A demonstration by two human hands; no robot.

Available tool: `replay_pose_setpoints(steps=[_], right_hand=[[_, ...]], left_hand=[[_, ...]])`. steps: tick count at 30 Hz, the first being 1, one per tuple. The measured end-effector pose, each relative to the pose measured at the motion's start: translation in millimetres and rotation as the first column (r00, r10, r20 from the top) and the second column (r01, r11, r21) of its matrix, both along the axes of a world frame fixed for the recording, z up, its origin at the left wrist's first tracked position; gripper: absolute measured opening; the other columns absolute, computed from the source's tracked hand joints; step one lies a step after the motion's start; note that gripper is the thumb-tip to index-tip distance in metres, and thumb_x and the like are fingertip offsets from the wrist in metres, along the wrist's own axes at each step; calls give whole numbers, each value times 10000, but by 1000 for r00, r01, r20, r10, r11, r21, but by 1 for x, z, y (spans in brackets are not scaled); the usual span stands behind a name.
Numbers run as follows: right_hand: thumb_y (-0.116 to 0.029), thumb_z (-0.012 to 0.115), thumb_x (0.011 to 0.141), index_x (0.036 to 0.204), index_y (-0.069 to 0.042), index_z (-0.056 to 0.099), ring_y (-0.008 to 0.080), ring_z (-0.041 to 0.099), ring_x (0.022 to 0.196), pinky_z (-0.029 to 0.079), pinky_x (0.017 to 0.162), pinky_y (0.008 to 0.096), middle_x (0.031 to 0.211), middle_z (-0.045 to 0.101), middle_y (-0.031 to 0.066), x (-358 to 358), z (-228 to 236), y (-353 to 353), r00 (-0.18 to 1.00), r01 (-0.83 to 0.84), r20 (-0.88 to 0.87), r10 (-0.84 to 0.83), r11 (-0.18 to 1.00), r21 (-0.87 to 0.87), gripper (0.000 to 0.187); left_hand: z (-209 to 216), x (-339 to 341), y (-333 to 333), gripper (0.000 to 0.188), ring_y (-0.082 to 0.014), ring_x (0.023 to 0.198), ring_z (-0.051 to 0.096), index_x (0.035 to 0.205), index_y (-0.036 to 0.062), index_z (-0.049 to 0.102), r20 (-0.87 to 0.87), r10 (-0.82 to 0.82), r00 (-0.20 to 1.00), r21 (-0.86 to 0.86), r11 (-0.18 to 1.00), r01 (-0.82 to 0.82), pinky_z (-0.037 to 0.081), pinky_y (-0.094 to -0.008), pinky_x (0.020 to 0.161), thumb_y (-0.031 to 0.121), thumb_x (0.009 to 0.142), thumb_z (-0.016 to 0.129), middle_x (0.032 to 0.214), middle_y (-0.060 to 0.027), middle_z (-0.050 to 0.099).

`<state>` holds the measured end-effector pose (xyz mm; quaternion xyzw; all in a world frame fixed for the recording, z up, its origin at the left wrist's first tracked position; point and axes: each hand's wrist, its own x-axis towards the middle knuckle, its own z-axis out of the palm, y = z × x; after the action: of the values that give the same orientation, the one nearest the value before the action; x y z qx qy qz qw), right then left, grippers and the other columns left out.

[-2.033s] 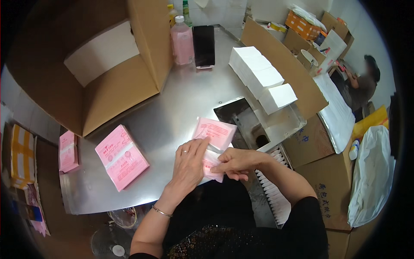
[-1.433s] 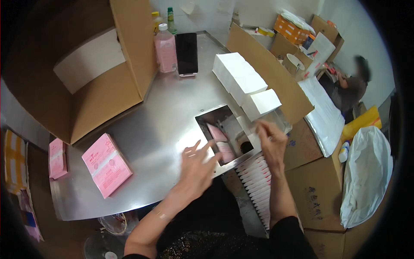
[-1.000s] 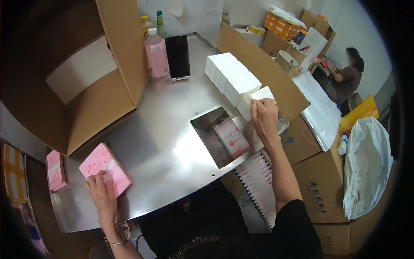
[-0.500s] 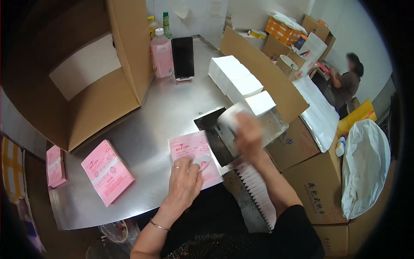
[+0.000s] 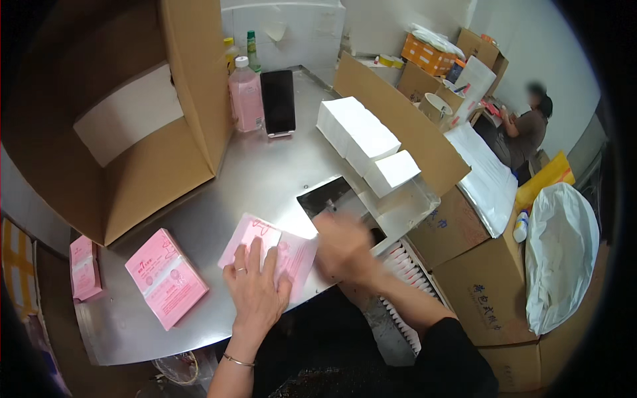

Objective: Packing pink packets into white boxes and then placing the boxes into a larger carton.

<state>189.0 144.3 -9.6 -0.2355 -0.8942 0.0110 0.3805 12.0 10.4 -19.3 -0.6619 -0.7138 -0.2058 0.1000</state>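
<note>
A flat pink wrapper (image 5: 255, 237) lies on the steel table (image 5: 265, 179) near its front edge. My left hand (image 5: 255, 288) presses flat on it with fingers spread, a ring on one finger. My right hand (image 5: 345, 247) is a motion blur at the wrapper's right edge, just in front of the rectangular recess (image 5: 332, 197) in the table. Whether it holds anything is lost in the blur. A stack of pink packets (image 5: 166, 278) sits to the left of my left hand.
A large open cardboard box (image 5: 133, 139) fills the left. A pink bottle (image 5: 246, 99), a black phone (image 5: 278, 101) and white stacks (image 5: 358, 136) stand behind. Cardboard boxes (image 5: 464, 278), packed rows (image 5: 405, 292) and a white bag (image 5: 564, 259) crowd the right. A person (image 5: 524, 129) sits far right.
My right hand has swung from above the recess down toward the pink wrapper's right edge. My left hand has stayed pressed on the wrapper.
</note>
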Motion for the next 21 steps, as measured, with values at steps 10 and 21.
replay_pose_setpoints(steps=[10,21], right_hand=[[-143,678,887,989,-27,710,303,569,921,434,810,449,907,591,132,85,19,102,816,561,61,-575,813,154,158],[-10,600,828,1146,17,642,394,594,1090,452,939,526,1169,629,191,35,-8,38,993,86,-102,-66,976,199,322]], left_hand=[[17,3,5,615,-310,965,517,1150,86,653,-112,92,990,-21,995,-95,397,-453,790,546,754,755,1088,-149,556],[0,11,-1,514,-326,944,539,1247,53,627,235,-250,939,-21,965,262,430,-450,743,244,779,717,1043,-189,555]])
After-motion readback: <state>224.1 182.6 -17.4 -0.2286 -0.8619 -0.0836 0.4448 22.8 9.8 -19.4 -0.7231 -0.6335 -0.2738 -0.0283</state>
